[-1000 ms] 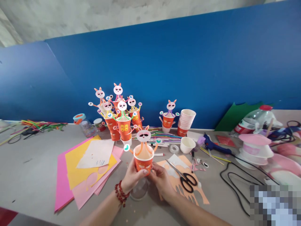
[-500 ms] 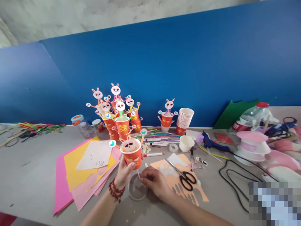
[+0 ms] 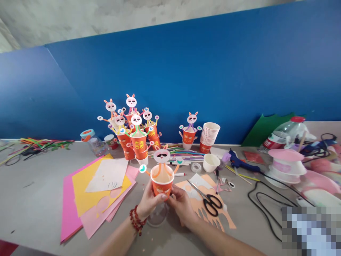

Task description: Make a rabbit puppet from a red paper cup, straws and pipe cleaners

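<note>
My left hand (image 3: pixel 149 202) is wrapped round an orange-red paper cup (image 3: pixel 162 188), held upright above the table, thumb across its front. A white paper rabbit head (image 3: pixel 162 155) with dark eyes and orange ears stands above the rim on orange strips. Two side arms end in round white discs with teal shapes, a left disc (image 3: pixel 143 168) and a right disc (image 3: pixel 179 161). My right hand (image 3: pixel 181 204) is closed at the cup's lower right, close under its base. Whatever its fingertips pinch is hidden. Beneath the hands lies a clear round ring or lid (image 3: pixel 157 217).
Several finished rabbit cups (image 3: pixel 138 142) are stacked behind, another rabbit cup (image 3: pixel 189 135) near a cup stack (image 3: pixel 209 137). Black-handled scissors (image 3: pixel 212 204) lie on orange paper (image 3: pixel 226 218) at right. A blue glue gun (image 3: pixel 242 163) trails a black cord. Coloured sheets (image 3: pixel 71 213) lie left.
The rabbit head has risen from inside the cup to above its rim. Both hands and the cup have shifted right, and my right hand has come up against the cup's base.
</note>
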{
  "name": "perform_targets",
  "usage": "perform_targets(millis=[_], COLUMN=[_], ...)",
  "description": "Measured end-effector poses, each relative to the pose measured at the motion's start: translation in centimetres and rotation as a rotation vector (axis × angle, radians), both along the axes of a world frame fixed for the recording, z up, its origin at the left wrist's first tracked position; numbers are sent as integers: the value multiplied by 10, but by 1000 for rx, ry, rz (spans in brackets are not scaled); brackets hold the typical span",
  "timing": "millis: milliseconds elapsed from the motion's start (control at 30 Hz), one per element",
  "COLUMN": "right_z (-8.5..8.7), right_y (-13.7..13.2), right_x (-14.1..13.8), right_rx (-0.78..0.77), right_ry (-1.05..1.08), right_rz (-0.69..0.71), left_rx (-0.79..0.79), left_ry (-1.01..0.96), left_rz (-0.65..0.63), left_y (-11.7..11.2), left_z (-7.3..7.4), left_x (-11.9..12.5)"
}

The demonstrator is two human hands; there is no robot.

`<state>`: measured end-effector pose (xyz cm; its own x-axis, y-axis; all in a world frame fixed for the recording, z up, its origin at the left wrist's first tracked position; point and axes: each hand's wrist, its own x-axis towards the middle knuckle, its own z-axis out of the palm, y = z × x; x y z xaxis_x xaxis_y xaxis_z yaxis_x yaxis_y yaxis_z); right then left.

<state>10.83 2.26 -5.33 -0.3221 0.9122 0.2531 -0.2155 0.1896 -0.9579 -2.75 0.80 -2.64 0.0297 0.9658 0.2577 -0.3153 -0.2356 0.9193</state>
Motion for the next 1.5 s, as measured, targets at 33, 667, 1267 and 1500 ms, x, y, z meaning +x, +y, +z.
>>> perform_targets(millis=[33, 667, 1267, 1500], right_z=[-1, -2, -3, -3], right_y=[0, -1, -1, -2], right_x=[0, 1, 0, 0], right_rx=[-29, -56, -37, -41], right_ry=[27, -26, -52, -21], right_rz=[5, 22, 2, 23], left_rx=[-3, -20, -15, -44], left_ry=[-1, -4, -27, -44], left_rz=[0, -8, -18, -19], left_y=[0, 2, 1, 1], left_z=[0, -2, 1, 2], left_x=[1, -5, -2, 0])
